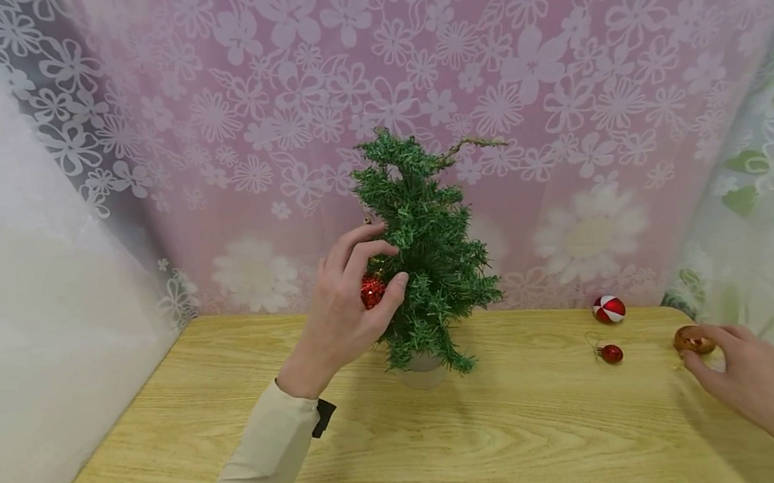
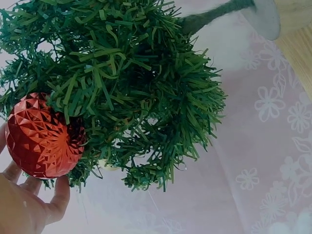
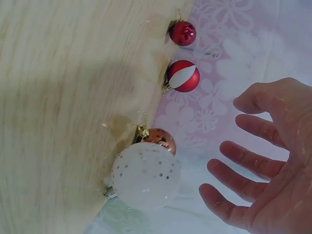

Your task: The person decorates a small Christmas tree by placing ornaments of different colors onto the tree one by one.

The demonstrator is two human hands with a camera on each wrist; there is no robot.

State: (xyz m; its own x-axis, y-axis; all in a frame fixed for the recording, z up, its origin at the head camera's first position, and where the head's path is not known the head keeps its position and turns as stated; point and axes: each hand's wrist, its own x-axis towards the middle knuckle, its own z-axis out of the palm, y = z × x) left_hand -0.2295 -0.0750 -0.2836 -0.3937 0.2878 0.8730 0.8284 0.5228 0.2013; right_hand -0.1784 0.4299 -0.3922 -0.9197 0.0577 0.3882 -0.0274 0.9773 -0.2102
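A small green artificial Christmas tree (image 1: pixel 435 246) stands upright in a pale pot (image 1: pixel 421 373) on the table. At its left side is a red faceted ball ornament (image 2: pixel 45 136), set against the branches. My left hand (image 1: pixel 344 294) is spread loosely around this ball, fingertips at its lower edge in the left wrist view. On the right, my right hand (image 3: pixel 273 165) has its fingers apart and slightly bent, holding nothing. Head-on, it overlaps a copper ball ornament (image 1: pixel 692 339); the right wrist view puts a white dotted ball (image 3: pixel 146 175) beside that one.
A red-and-white ball (image 1: pixel 609 309) and a small dark red ornament (image 1: pixel 610 353) with a thread loop lie on the wooden table (image 1: pixel 531 422), between tree and right hand. Floral curtains (image 1: pixel 226 133) hang behind. One bare branch (image 1: pixel 476 143) juts rightward near the treetop.
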